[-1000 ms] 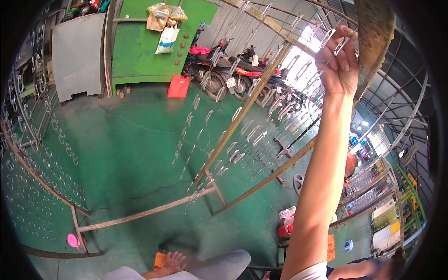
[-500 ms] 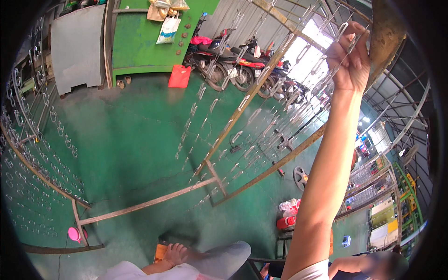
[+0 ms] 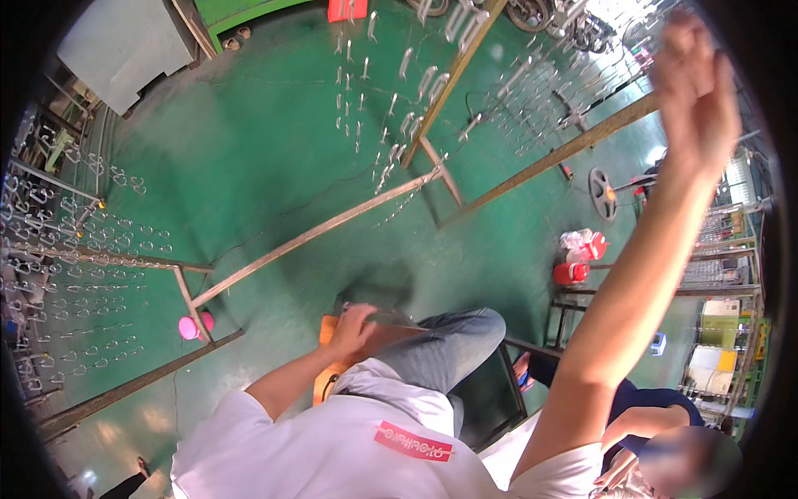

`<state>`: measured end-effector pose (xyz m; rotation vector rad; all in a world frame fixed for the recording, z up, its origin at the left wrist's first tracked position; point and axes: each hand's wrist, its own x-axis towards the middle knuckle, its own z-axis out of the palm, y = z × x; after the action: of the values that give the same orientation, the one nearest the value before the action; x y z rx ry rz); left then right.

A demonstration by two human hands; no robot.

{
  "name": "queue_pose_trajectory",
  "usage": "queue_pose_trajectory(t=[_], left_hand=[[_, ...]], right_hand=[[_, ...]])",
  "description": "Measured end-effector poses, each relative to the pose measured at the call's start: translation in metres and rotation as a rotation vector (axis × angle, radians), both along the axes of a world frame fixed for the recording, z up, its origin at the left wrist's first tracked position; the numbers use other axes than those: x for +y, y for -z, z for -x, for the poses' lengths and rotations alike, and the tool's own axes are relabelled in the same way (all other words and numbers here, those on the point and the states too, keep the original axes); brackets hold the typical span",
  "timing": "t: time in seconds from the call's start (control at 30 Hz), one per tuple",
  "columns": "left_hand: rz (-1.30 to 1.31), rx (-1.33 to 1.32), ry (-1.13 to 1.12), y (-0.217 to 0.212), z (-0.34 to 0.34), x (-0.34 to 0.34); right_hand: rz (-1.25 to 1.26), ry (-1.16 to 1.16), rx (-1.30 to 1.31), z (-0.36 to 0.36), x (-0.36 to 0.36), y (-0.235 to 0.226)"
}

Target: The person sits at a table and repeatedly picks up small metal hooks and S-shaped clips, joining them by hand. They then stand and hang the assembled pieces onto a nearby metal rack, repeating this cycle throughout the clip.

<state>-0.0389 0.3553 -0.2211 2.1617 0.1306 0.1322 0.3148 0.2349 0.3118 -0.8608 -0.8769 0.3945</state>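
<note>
Hands: right hand (image 3: 694,79) raised near rack bar (image 3: 573,150); left hand (image 3: 353,320) on knee (image 3: 440,341).

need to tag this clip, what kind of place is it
Probably a factory or workshop floor: long metal racks hung with rows of small metal hooks, a green painted floor, and steel shelving frames at the right.

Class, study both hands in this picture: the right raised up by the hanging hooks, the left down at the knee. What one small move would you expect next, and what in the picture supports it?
Probably the left hand, which rests on a pale object on the orange stool, lifts a piece toward the raised right hand. That hand is blurred and looks empty, up near the rows of metal hooks on the rack bar.
</note>
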Motion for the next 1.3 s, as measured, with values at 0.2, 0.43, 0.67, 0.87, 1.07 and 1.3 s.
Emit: queue_pose_trajectory(t=[0.2,0.43,0.67,0.87,1.07,1.3], left_hand=[[0.09,-0.207,-0.417,-0.064,-0.072,0.074],[0.247,-0.314,-0.454,-0.117,-0.119,0.097],[0.342,-0.338,-0.416,-0.119,-0.123,0.087],[0.371,-0.311,-0.407,-0.117,-0.121,0.078],[0.351,-0.278,-0.376,-0.121,-0.115,0.07],[0.332,-0.259,-0.337,-0.12,-0.109,0.06]], right_hand=[[0.755,0.443,0.058,0.073,0.005,0.268],[0.824,0.483,-0.04,0.129,0.065,0.385],[0.759,0.506,0.006,0.133,0.077,0.385],[0.72,0.539,0.065,0.138,0.071,0.391],[0.677,0.578,0.101,0.144,0.061,0.396],[0.608,0.565,0.119,0.152,0.05,0.39]])
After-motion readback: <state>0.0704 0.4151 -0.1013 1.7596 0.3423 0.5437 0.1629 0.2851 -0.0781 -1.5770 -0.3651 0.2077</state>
